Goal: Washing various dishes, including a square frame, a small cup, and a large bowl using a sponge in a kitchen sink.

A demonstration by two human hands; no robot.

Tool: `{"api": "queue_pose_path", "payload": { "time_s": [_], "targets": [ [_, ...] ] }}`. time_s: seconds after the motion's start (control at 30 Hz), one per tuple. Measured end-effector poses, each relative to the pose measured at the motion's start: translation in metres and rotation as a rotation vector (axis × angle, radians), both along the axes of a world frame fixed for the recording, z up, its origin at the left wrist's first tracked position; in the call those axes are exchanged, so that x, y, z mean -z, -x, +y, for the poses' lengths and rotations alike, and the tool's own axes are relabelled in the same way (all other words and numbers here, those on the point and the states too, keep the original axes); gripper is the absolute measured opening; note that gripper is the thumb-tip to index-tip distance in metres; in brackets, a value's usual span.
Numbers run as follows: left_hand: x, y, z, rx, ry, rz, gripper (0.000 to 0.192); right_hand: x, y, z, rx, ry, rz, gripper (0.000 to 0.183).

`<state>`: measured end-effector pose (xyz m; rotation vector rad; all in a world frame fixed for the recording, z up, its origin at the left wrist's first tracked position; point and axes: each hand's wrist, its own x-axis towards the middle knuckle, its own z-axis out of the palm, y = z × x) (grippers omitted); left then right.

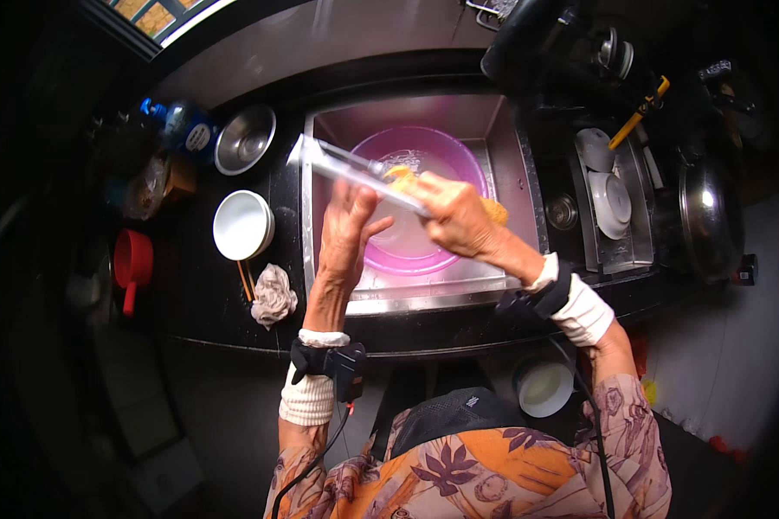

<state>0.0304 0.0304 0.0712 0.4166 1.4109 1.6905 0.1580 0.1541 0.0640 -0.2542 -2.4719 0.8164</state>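
Observation:
A pink plastic basin (422,265) with cloudy water stands in a stainless-steel sink (516,168). Over it, my right hand (457,217) grips a yellow cloth or sponge (494,211), which shows on both sides of the fingers. A long, pale, blurred flat thing (363,178) runs from that hand towards the upper left; its kind is unclear. Beside it, what looks like a metal faucet spout (347,154) points at the basin, where the water is rippled. My left hand (347,240) is raised just below the pale thing, fingers apart, holding nothing visible.
Left of the sink are a steel bowl (245,139), white bowls (241,225), chopsticks (244,282), a crumpled rag (274,297), a red dipper (132,263) and a blue pump bottle (191,130). On the right, a steel tray (636,256) holds white dishes (613,204).

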Motion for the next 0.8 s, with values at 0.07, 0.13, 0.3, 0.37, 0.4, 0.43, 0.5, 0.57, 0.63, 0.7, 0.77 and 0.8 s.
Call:
{"api": "queue_pose_path", "payload": {
  "time_s": [0.07, 0.13, 0.3, 0.37, 0.4, 0.43, 0.5, 0.57, 0.63, 0.7, 0.77, 0.8],
  "targets": [
    [-0.012, -0.003, 0.006, -0.162, -0.012, -0.121, 0.057, 0.011, 0.006, -0.022, 0.014, -0.265, -0.021, 0.034],
    [-0.008, 0.002, -0.001, -0.335, -0.010, -0.126, 0.039, 0.011, 0.015, -0.039, 0.009, -0.295, -0.031, 0.037],
    [0.022, 0.028, -0.041, -0.318, -0.118, -0.200, 0.043, 0.019, 0.022, -0.053, -0.106, -0.171, -0.049, 0.038],
    [0.024, 0.028, -0.045, -0.319, -0.111, -0.220, 0.042, 0.034, 0.021, -0.037, -0.351, 0.225, -0.100, 0.034],
    [0.025, 0.027, -0.048, -0.299, -0.155, -0.240, 0.042, 0.034, 0.025, -0.030, -0.337, 0.256, 0.017, 0.030],
    [0.026, 0.027, -0.045, -0.265, -0.207, -0.261, 0.041, 0.043, 0.027, -0.014, -0.234, 0.256, -0.209, 0.029],
    [0.033, 0.029, -0.044, -0.256, -0.202, -0.252, 0.043, 0.060, 0.043, -0.011, -0.034, 0.304, -0.070, 0.026],
    [0.040, 0.031, -0.051, -0.291, -0.247, -0.297, 0.045, 0.049, 0.059, -0.040, -0.213, 0.192, 0.108, 0.021],
    [0.038, 0.030, -0.053, -0.291, -0.238, -0.296, 0.048, 0.045, 0.066, -0.044, -0.223, 0.101, 0.128, 0.020],
    [0.038, 0.030, -0.055, -0.252, -0.233, -0.287, 0.049, 0.044, 0.077, -0.024, -0.072, 0.091, -0.053, 0.019],
    [0.035, 0.024, -0.046, -0.239, -0.253, -0.309, 0.050, 0.061, 0.084, 0.005, 0.108, 0.013, 0.040, 0.012],
    [0.036, 0.025, -0.047, -0.251, -0.254, -0.315, 0.050, 0.061, 0.088, 0.004, 0.101, 0.067, 0.023, 0.011]
  ]
}}
